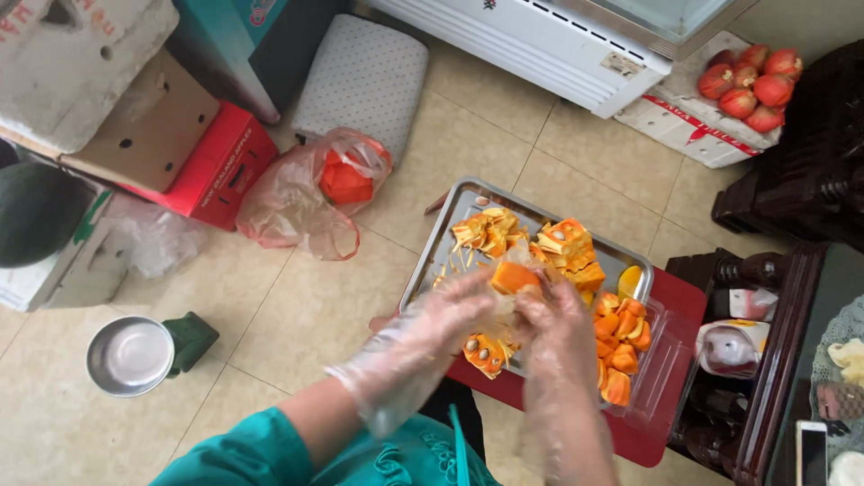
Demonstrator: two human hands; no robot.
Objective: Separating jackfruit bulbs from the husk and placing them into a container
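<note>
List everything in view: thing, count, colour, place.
fruit chunk: one, orange, held in both hands
tray: one, steel, on red stool, holds orange pieces
stool: one, red, under tray
clear box: one, right of tray, holds orange pods
bag: one, clear, floor left of tray, orange scraps inside
bowl: one, steel, floor lower left
red fruits: several, on white box, top right
phone: one, white, lower right
left hand: clear glove
right hand: clear glove

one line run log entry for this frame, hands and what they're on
left hand: gloved, on orange fruit piece | right hand: gloved, on same piece | below: metal tray of orange chunks | right: clear container
</note>
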